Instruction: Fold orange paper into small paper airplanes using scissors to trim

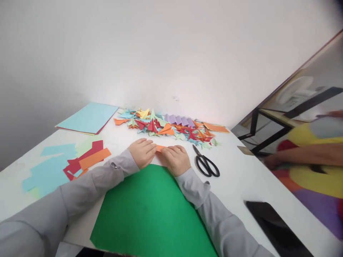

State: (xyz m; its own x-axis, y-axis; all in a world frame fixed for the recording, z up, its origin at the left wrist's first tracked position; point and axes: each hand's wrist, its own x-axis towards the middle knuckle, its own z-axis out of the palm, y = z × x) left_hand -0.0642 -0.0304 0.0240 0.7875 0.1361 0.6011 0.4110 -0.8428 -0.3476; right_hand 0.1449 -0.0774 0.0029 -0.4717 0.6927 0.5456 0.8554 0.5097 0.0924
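My left hand [142, 152] and my right hand [175, 158] rest side by side on the white table [241, 178], fingers curled down and pressed on a small orange paper piece [160, 147] between them. Only a strip of that paper shows between the fingertips. A large green sheet [150, 214] lies under my wrists, toward me. Black scissors [205, 162] lie just right of my right hand.
A heap of folded coloured paper shapes [168, 127] lies beyond my hands near the wall. Light-blue sheets [88, 117] sit far left; blue, red and orange scraps [72, 162] lie at left. A dark phone [276, 228] lies near right. Another person's arm [302, 155] shows at right.
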